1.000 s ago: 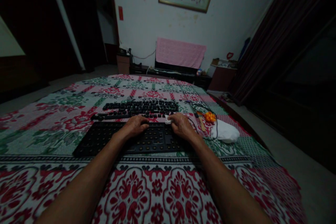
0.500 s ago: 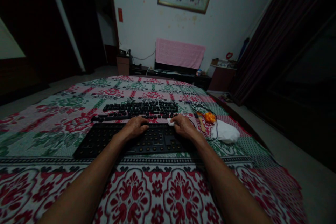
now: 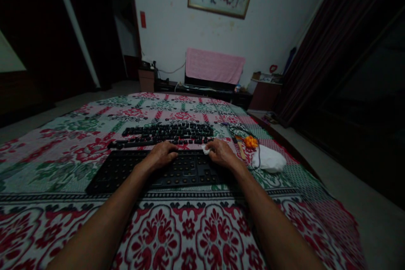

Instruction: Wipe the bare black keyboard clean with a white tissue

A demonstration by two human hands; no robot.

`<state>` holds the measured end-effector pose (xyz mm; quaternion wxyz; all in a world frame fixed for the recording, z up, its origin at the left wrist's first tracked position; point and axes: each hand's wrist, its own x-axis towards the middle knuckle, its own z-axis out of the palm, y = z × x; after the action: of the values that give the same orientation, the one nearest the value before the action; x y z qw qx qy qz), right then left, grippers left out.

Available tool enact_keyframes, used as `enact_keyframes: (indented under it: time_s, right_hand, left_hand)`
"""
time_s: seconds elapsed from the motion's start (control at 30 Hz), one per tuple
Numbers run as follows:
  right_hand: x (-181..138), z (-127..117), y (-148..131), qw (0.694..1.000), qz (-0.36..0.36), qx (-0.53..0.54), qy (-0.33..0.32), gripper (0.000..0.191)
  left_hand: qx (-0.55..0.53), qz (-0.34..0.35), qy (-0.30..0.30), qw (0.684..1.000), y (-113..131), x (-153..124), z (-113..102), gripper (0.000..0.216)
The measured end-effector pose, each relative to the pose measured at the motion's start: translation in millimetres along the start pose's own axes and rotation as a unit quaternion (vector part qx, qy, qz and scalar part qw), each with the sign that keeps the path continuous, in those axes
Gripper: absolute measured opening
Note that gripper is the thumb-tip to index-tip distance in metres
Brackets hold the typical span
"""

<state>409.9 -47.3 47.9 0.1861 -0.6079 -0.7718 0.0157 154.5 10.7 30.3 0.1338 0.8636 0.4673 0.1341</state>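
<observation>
Right hand [image 3: 221, 152] pinches a small crumpled white wad, tissue or cloth [image 3: 205, 149], between thumb and fingers, at the far edge of a long black plastic keyboard base with rows of bare key posts [image 3: 186, 174]. Left hand [image 3: 162, 154] lies over the same far edge, left of the wad, fingers loosely bent, thumb apart; can't tell if it grips the rim or just rests. Step looks like wiping the frame: best to keep the left hand firm so the base doesn't slide on the soft cloth, press the wad flat, go along the edge in short strokes, turn to a clean face often, avoid snagging the posts. Base lies flat under both hands, reaching left past the left forearm and toward the wearer; its right end is partly hidden by the right hand. Just beyond the hands: loose black keycaps [image 3: 171, 130] in rough rows. Off to the right: thin dark cable [image 3: 238, 130], bright orange ruffled item [image 3: 251, 142], flat tan handle [image 3: 241, 150], white soft bundle [image 3: 270, 159]. All on a red, green and white patterned bedspread [image 3: 158, 232].
</observation>
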Motion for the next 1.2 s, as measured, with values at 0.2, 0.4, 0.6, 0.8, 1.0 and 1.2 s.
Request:
enact_keyframes:
  time_s: [0.2, 0.4, 0.6, 0.8, 1.0, 1.2]
  right_hand:
    - [-0.7, 1.5, 0.0, 0.998, -0.028, 0.038, 0.044, 0.03]
    - [6.5, 23.3, -25.3, 0.991, -0.119, 0.051, 0.04, 0.031]
    - [5.7, 16.4, -14.9, 0.998, -0.055, -0.003, 0.004, 0.031]
    - [5.1, 11.3, -8.7, 0.992, -0.023, 0.117, 0.045, 0.029]
    - [7.9, 8.9, -25.8, 0.957, -0.023, 0.287, 0.028, 0.021]
    - [6.6, 9.9, -34.3, 0.911, -0.035, 0.412, -0.015, 0.022]
  left_hand:
    - [-0.003, -0.002, 0.006, 1.0, -0.3, 0.6, 0.5, 0.036]
    - [-0.013, 0.002, 0.012, 1.0, -0.5, 0.9, 1.1, 0.033]
    - [-0.008, -0.002, 0.012, 1.0, -1.8, 1.7, 1.6, 0.035]
    - [-0.005, -0.003, 0.032, 0.999, 6.1, -2.5, -0.9, 0.043]
    - [-0.033, 0.059, 0.137, 0.988, 23.9, -4.9, -1.5, 0.041]
    - [-0.187, 0.112, 0.144, 0.965, 41.2, -6.1, -0.3, 0.038]
